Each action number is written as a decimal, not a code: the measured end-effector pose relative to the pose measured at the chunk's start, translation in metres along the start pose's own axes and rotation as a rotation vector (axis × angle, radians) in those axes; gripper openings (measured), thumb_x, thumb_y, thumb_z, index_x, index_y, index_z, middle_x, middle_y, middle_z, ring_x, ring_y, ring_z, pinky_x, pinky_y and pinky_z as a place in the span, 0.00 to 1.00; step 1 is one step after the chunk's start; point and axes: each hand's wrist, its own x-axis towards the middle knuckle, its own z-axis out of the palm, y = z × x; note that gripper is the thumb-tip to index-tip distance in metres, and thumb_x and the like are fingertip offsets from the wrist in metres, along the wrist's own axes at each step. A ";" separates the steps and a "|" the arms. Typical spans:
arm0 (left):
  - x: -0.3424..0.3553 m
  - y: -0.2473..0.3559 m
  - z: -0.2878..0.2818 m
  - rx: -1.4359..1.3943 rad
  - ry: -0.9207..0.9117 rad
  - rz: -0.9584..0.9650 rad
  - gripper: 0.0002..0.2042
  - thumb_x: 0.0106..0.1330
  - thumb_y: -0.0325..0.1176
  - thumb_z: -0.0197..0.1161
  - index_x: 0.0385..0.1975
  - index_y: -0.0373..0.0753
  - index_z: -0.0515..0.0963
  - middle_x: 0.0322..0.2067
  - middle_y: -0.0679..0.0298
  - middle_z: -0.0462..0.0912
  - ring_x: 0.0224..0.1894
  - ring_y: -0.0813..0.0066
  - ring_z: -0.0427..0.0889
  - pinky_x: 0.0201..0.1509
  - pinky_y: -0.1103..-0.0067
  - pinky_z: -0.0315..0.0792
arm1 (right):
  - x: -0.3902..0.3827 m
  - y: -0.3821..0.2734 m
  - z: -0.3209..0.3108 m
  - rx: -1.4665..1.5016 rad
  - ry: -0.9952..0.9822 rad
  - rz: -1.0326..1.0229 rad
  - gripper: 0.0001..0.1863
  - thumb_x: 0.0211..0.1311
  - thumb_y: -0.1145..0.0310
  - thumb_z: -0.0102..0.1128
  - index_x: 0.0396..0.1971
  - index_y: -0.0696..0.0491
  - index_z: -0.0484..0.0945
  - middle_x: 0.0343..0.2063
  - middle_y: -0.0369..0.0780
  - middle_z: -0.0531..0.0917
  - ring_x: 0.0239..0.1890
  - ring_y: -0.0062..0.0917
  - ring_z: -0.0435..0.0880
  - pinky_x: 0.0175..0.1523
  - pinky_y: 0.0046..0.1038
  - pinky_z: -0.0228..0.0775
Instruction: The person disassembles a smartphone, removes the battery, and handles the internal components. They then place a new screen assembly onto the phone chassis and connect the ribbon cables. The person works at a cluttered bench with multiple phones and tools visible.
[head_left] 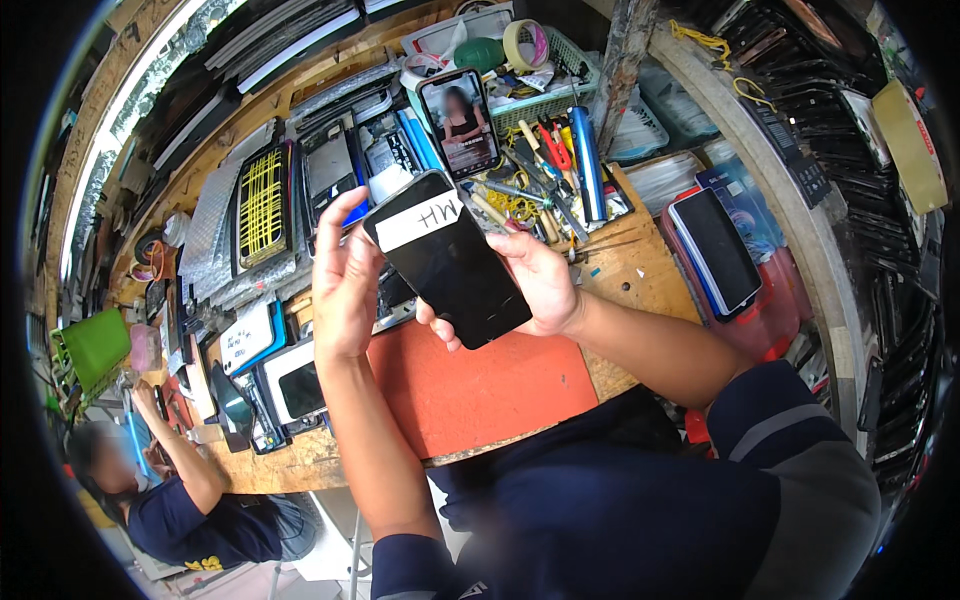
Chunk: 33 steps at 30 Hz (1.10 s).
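My right hand (545, 285) grips a black phone screen panel (450, 262) from below and holds it tilted above the orange work mat (480, 385). A white paper label (418, 220) with handwriting sticks across the panel's top end. My left hand (343, 285) is raised beside the panel's left edge, fingers spread, with its fingertips at the panel's top left corner near the label.
A lit phone (460, 122) leans upright behind the panel. Tools, screwdrivers and a blue cylinder (587, 160) crowd the bench's back. Phone parts (265, 205) lie at left, a dark phone on boxes (715, 250) at right. Another person (190, 500) sits at lower left.
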 end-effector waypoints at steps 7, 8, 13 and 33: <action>0.011 -0.011 -0.008 -0.361 0.360 0.045 0.13 0.84 0.43 0.56 0.45 0.38 0.77 0.26 0.71 0.67 0.33 0.76 0.70 0.48 0.75 0.70 | -0.001 0.002 -0.006 -0.060 0.042 -0.025 0.42 0.80 0.41 0.38 0.73 0.66 0.65 0.59 0.64 0.80 0.54 0.48 0.88 0.61 0.48 0.81; 0.010 -0.011 -0.008 -0.389 0.357 0.047 0.12 0.84 0.42 0.57 0.43 0.39 0.77 0.26 0.71 0.68 0.33 0.75 0.70 0.48 0.73 0.71 | -0.001 0.001 -0.007 -0.029 0.049 -0.013 0.43 0.80 0.40 0.37 0.74 0.65 0.63 0.59 0.64 0.80 0.54 0.50 0.88 0.61 0.48 0.81; 0.009 -0.012 -0.006 -0.314 0.306 0.051 0.12 0.84 0.42 0.57 0.42 0.40 0.77 0.27 0.71 0.69 0.34 0.75 0.71 0.49 0.73 0.70 | 0.001 0.000 -0.007 -0.013 0.055 -0.038 0.42 0.81 0.41 0.36 0.76 0.64 0.61 0.60 0.65 0.79 0.54 0.53 0.87 0.61 0.50 0.81; 0.007 -0.019 0.011 -0.183 0.317 0.031 0.08 0.78 0.36 0.63 0.42 0.38 0.81 0.27 0.70 0.76 0.33 0.79 0.76 0.46 0.76 0.73 | -0.005 -0.007 0.010 -0.211 0.216 -0.047 0.44 0.75 0.38 0.43 0.75 0.60 0.64 0.59 0.60 0.79 0.53 0.48 0.85 0.59 0.53 0.81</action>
